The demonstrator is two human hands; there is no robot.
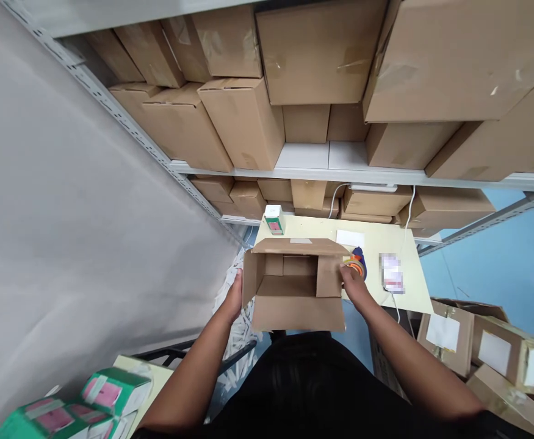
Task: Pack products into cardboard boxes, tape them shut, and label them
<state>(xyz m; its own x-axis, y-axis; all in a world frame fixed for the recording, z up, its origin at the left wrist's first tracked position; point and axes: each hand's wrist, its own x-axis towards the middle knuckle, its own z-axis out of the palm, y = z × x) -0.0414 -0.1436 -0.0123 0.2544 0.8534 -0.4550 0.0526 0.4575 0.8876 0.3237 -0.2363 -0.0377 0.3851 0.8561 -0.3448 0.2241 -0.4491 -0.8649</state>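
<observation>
An open cardboard box (pixel 298 313) is held between my two hands at the near edge of the pale table, its open side and flaps facing me. No contents show in the part of its inside that I see. My left hand (pixel 234 297) presses on the left flap with its fingers mostly hidden behind it. On the opposite side my right hand (pixel 353 285) grips the edge of the right flap. Just beyond that hand lies a tape dispenser (pixel 359 261) with a blue body and an orange part, partly covered by the hand.
A small green and white carton (pixel 274 221) stands on the table (pixel 415 268), with a white sheet (pixel 349 238) and a blurred-out item on a cable (pixel 392 272). Shelves (pixel 321 172) of cardboard boxes rise behind. More cartons (pixel 450 335) lie right; green boxes (pixel 104 393) sit lower left.
</observation>
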